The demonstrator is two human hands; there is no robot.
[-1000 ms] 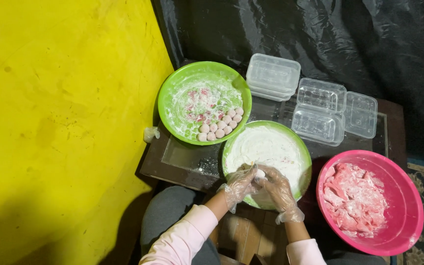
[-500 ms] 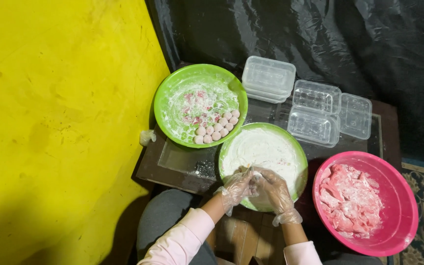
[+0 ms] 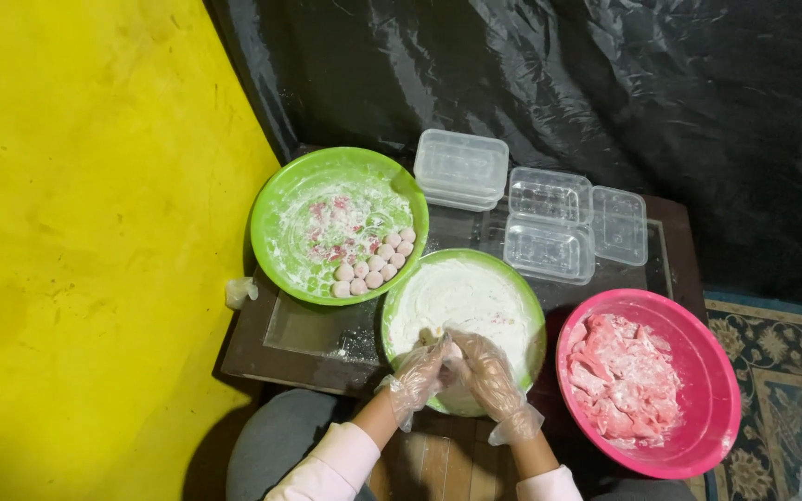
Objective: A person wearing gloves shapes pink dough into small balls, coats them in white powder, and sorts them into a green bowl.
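Note:
Both my hands wear clear plastic gloves and meet over the near edge of a green bowl (image 3: 522, 297) filled with white flour. My left hand (image 3: 418, 376) and my right hand (image 3: 486, 371) are pressed together around a small piece of dough, which is mostly hidden between the fingers. To the far left stands a second green bowl (image 3: 276, 213) holding floured pink and white balls (image 3: 370, 269). On my right sits a pink bowl (image 3: 717, 371) with a heap of pale pink dough (image 3: 624, 376).
Clear plastic containers (image 3: 461, 167) stand stacked at the back, with open trays (image 3: 549, 223) beside them on the small dark table (image 3: 313, 348). A yellow wall is at the left, black plastic sheeting behind, a patterned carpet (image 3: 772, 362) at the right.
The view has shifted slightly. My hands stay together over the flour bowl, working the same piece between the fingers.

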